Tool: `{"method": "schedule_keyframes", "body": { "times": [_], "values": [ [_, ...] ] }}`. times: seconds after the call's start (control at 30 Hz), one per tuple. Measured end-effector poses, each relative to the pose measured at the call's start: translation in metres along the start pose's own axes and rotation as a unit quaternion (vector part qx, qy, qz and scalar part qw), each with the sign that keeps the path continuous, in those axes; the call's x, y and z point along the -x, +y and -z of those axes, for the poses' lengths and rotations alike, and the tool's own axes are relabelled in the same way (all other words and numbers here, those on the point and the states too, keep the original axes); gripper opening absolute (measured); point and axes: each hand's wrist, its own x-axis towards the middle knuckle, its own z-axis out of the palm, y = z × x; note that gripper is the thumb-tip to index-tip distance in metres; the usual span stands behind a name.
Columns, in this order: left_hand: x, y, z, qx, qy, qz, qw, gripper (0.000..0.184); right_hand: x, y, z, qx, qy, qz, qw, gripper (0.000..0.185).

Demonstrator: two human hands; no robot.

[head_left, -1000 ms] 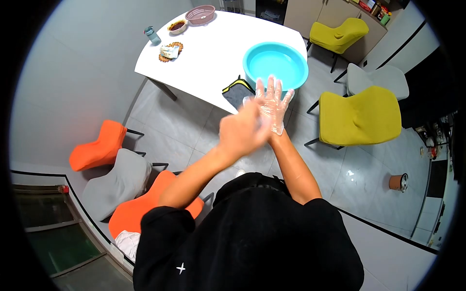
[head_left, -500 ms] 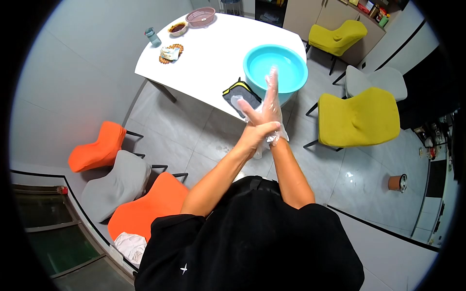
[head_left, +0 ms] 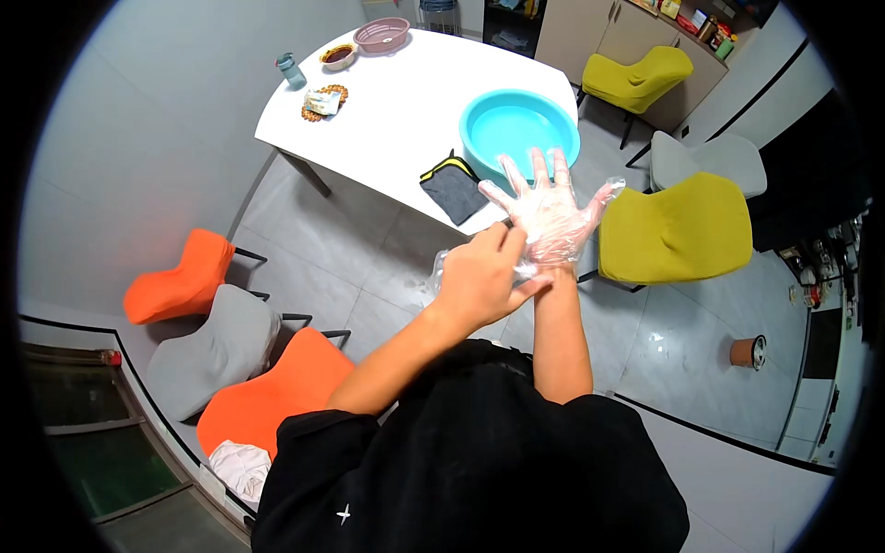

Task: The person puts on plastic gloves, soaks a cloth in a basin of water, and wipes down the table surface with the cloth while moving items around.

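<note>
My right hand [head_left: 553, 217] wears a clear disposable plastic glove [head_left: 556, 241], its fingers spread wide beside the near rim of the blue basin [head_left: 472, 152]. Bare, my left hand [head_left: 481, 275] is at the right wrist, its fingers and thumb closed on the glove's cuff. More clear crinkled plastic [head_left: 436, 278] sticks out behind the left hand; whether it is a second glove I cannot tell. A dark grey cloth with yellow edging [head_left: 454, 192] lies on the white table [head_left: 387, 138], left of the basin.
A pink basket [head_left: 381, 35], a bowl of dark liquid [head_left: 338, 57], a bottle [head_left: 290, 71] and a packet on a beaded mat [head_left: 323, 102] stand on the table's far left. Yellow chairs [head_left: 678, 230] are on the right, orange chairs [head_left: 277, 392] on the left.
My right hand has turned and spread its fingers, palm showing. My left hand has shifted from gripping around the right wrist to the glove's cuff on its left side.
</note>
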Motion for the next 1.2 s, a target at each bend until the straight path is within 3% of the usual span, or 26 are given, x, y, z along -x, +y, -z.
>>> {"method": "schedule_keyframes", "body": {
  "times": [0.1, 0.2, 0.27, 0.33, 0.4, 0.57, 0.67, 0.73, 0.9, 1.0, 1.03, 1.13, 1.2],
  "values": [
    [-0.002, -0.015, -0.021, -0.061, 0.018, -0.135, 0.989, 0.029, 0.001, 0.005, -0.006, -0.006, 0.025, 0.010, 1.000, 0.125],
    [0.000, -0.017, -0.027, -0.019, 0.002, -0.175, 0.984, 0.023, -0.002, 0.004, 0.013, -0.039, 0.016, -0.005, 0.999, 0.118],
    [0.006, -0.012, -0.028, 0.024, -0.027, -0.196, 0.980, 0.021, -0.020, 0.005, 0.058, -0.213, -0.192, -0.086, 0.954, 0.114],
    [0.011, -0.009, -0.026, 0.056, -0.045, -0.205, 0.976, 0.019, -0.017, 0.006, 0.045, -0.194, -0.200, -0.096, 0.956, 0.110],
    [0.011, -0.006, -0.024, 0.079, -0.051, -0.209, 0.973, 0.018, 0.001, 0.004, 0.017, 0.019, -0.008, -0.029, 0.999, 0.106],
    [0.011, -0.003, -0.007, 0.114, -0.080, -0.172, 0.975, 0.017, 0.013, 0.002, 0.006, -0.007, -0.031, -0.034, 0.999, 0.107],
    [-0.015, -0.011, 0.004, 0.149, 0.096, -0.056, 0.983, 0.041, 0.015, 0.005, 0.008, 0.030, -0.055, -0.016, 0.998, 0.105],
    [-0.035, -0.007, 0.029, 0.172, 0.069, 0.014, 0.983, 0.055, 0.024, 0.009, -0.005, 0.040, -0.058, -0.009, 0.997, 0.104],
    [-0.039, -0.016, 0.014, 0.201, -0.023, 0.040, 0.978, 0.072, 0.025, 0.014, -0.004, 0.085, -0.070, -0.003, 0.994, 0.105],
    [-0.039, -0.009, 0.013, 0.258, -0.058, 0.061, 0.963, 0.069, 0.027, 0.016, -0.004, 0.104, -0.078, -0.014, 0.991, 0.103],
    [-0.044, -0.005, 0.021, 0.338, -0.091, 0.042, 0.936, 0.065, 0.025, 0.016, 0.003, 0.138, -0.084, -0.011, 0.987, 0.100],
    [-0.045, -0.016, 0.005, 0.277, -0.170, 0.030, 0.945, 0.061, 0.027, 0.017, 0.003, 0.203, -0.099, -0.014, 0.974, 0.095],
    [-0.043, -0.016, -0.003, 0.249, -0.130, 0.002, 0.960, 0.045, 0.025, 0.016, 0.005, 0.200, -0.099, -0.021, 0.974, 0.094]
  ]
}}
